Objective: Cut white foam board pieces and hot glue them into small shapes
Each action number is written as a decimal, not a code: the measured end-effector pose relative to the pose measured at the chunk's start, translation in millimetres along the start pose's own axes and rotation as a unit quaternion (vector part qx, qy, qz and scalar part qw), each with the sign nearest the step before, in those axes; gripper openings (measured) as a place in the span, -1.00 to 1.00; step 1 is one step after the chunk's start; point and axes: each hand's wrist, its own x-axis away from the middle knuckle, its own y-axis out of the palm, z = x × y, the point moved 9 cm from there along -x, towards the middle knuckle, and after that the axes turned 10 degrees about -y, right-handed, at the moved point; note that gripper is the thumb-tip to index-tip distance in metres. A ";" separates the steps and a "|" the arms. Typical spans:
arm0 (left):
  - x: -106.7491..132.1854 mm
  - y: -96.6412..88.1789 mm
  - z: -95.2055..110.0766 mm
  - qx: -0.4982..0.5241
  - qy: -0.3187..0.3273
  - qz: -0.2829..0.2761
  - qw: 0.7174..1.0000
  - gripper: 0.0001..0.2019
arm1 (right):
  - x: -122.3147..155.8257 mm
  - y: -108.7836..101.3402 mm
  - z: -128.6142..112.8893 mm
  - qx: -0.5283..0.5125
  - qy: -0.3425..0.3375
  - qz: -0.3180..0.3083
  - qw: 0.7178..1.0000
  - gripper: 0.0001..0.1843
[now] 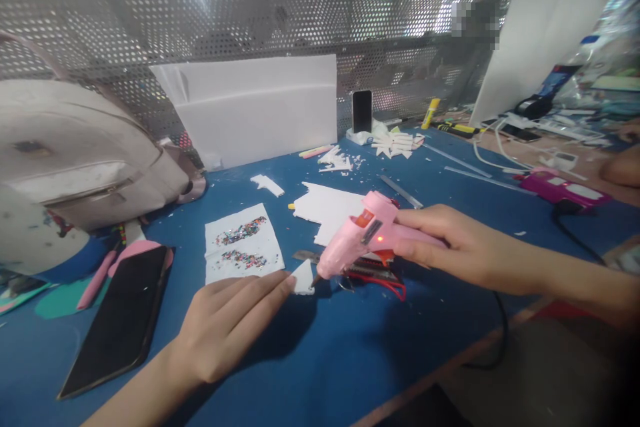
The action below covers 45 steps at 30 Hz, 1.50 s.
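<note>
1. Gripping the pink glue gun (357, 233) by its handle, the right hand (450, 243) is closed around it. The nozzle tilts down and towards the left hand. A small red light shows on the body, so the gun seems switched on.
2. The left hand (225, 327) lies flat and open on the tabletop (350, 360) and grips nothing. Its fingers (270, 290) are stretched out together, with the tips resting on the edge of a small white piece (303, 278). The press likely pins the piece so it cannot slide under the nozzle.
3. That white piece sits between the two hands, right at the nozzle tip. Whether tip and piece touch I cannot tell.
4. Under the gun, just below the right hand's fingers, lies a red-handled cutter (383, 277), probably set down within easy reach.
5. Just beyond the left hand's fingertips is a glitter paper (243, 250), laid flat, likely so the loose bits do not scatter.
6. Beyond the gun lies a cut white sheet (327, 210), with a metal ruler (400, 191) beside it.
7. On the outer side of the left hand a black phone (120, 320) lies flat with its screen dark, well apart from the nozzle.
8. A black cord (501, 333) runs under the right forearm toward the tabletop's edge, seemingly the gun's lead.
9. Far beyond both hands a white board (260, 107) stands against a perforated screen (150, 13), with a pale bag (75, 153) to its left.
</note>
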 end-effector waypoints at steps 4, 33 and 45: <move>-0.2 0.4 -0.6 0.010 0.002 -0.011 1.000 -0.60 | -2.7 3.1 -2.6 0.000 -0.006 -0.009 1.000 -0.64; 3.1 46.1 -47.3 0.481 -0.556 -0.066 0.674 -0.74 | 2.2 -33.2 23.1 -0.132 0.020 0.154 0.979 -0.54; 1.1 54.4 -39.1 0.530 -0.534 -0.091 0.652 -0.69 | -2.5 -15.3 -1.5 0.000 -0.039 0.113 0.993 -0.69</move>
